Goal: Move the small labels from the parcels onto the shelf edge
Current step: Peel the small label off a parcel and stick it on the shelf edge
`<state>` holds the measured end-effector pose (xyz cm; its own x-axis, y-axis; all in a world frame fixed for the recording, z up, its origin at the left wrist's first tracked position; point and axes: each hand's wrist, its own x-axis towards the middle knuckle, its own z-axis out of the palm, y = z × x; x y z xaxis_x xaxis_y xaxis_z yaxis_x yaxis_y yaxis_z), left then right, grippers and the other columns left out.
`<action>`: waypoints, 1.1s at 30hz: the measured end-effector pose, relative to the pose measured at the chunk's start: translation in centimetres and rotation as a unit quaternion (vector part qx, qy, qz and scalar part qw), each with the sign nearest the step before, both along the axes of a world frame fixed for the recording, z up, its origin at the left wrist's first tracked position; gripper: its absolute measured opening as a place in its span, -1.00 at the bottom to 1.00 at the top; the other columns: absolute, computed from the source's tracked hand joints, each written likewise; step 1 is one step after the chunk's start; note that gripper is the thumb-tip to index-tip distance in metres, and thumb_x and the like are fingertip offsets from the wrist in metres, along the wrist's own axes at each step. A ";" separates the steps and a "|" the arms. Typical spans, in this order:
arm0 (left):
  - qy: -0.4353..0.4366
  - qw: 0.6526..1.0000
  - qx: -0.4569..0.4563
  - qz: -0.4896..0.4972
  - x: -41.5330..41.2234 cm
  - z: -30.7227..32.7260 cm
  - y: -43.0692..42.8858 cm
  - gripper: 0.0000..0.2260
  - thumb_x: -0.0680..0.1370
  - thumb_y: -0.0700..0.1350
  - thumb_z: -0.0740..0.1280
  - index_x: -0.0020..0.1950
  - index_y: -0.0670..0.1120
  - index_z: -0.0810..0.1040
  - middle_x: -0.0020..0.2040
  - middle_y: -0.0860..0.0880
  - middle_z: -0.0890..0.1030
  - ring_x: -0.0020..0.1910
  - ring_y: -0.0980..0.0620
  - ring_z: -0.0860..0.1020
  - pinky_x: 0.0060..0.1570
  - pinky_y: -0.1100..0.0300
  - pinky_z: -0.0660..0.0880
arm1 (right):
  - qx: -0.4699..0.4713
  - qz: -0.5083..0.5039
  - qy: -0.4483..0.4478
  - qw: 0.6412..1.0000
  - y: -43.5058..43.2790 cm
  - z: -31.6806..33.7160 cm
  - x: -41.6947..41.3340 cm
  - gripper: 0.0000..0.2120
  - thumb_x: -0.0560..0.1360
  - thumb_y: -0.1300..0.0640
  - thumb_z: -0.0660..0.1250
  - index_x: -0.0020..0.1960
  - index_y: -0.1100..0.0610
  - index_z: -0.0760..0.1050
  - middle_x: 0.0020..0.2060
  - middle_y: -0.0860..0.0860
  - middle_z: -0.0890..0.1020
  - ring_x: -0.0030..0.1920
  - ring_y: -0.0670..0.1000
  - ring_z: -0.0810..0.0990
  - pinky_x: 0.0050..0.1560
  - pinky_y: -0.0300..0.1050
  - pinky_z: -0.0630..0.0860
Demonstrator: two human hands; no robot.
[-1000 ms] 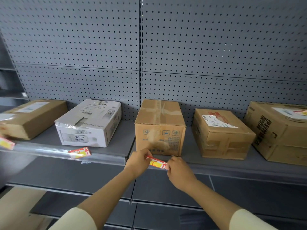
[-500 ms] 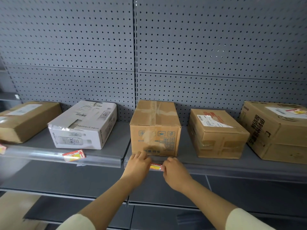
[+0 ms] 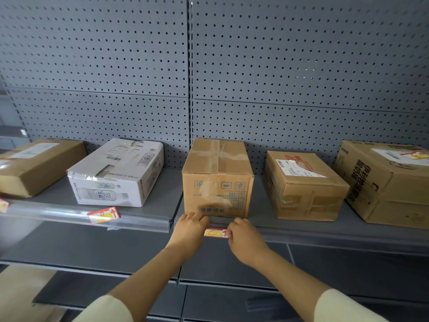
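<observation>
- Your left hand (image 3: 190, 228) and right hand (image 3: 243, 238) meet at the front edge of the shelf (image 3: 325, 235), just below the middle brown parcel (image 3: 217, 180).
- Between them sits a small red-and-yellow label (image 3: 214, 233), flat against the shelf edge; the fingers of both hands pinch or press its two ends, closed narrow on it.
- Your left fingertips (image 3: 197, 216) also reach the foot of the middle brown parcel's front face.
- A second label (image 3: 103, 214) sits tilted on the clear strip (image 3: 58, 211) along the front edge of the left shelf section, below the white parcel (image 3: 116, 173).
- A third label (image 3: 3, 205) shows partly at the far left edge of that strip, cut by the frame.
- A fourth label (image 3: 414, 155) lies on top of the large parcel (image 3: 385, 182) at the right end of the shelf.
- Five parcels stand in a row on the shelf, all taped shut, so you cannot tell what is in them: a flat brown parcel (image 3: 37, 163) at the left end, the white one, the middle one, a low brown parcel (image 3: 304, 187), and the large one.
- The low brown parcel carries a white shipping slip (image 3: 299, 168) on top.
</observation>
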<state>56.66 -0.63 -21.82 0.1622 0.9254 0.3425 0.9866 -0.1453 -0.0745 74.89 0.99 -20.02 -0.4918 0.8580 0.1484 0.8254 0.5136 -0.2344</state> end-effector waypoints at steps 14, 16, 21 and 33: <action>-0.203 0.978 0.032 0.031 0.0 0.4 -0.1 -0.88 0.55 -0.22 0.25 -0.11 -0.11 0.57 0.02 -0.03 0.63 -0.12 -0.09 0.54 -0.18 0.17 0.32 | 0.035 -0.013 0.037 0.999 0.0 0.0 0.5 -0.81 0.54 0.21 0.22 0.13 0.11 0.50 0.09 0.02 0.52 0.12 0.06 0.45 0.12 -0.02 0.46; -0.192 0.980 0.038 0.028 0.0 0.5 -0.2 -0.89 0.55 -0.21 0.25 -0.11 -0.12 0.56 0.04 -0.05 0.62 -0.14 -0.12 0.54 -0.20 0.14 0.33 | 0.045 -0.022 0.052 0.997 0.0 0.0 0.7 -0.84 0.54 0.22 0.22 0.09 0.08 0.50 0.07 -0.01 0.53 0.10 0.03 0.45 0.10 -0.06 0.46; -0.162 0.986 0.042 0.008 0.0 0.7 -0.3 -0.89 0.57 -0.19 0.24 -0.08 -0.14 0.56 0.07 -0.08 0.60 -0.12 -0.14 0.53 -0.16 0.08 0.38 | 0.048 -0.022 0.047 0.997 0.2 0.3 1.2 -0.84 0.55 0.20 0.23 0.09 0.06 0.51 0.07 -0.02 0.55 0.10 0.01 0.46 0.09 -0.08 0.48; -0.129 0.990 0.028 -0.049 2.0 3.3 0.7 -0.95 0.49 -0.23 0.33 -0.10 -0.14 0.58 -0.07 -0.11 0.62 -0.12 -0.18 0.58 -0.22 0.09 0.35 | 0.062 -0.049 0.008 0.997 -0.5 1.9 3.3 -0.81 0.54 0.22 0.21 0.11 0.12 0.52 0.09 0.04 0.58 0.13 0.05 0.46 0.14 -0.08 0.43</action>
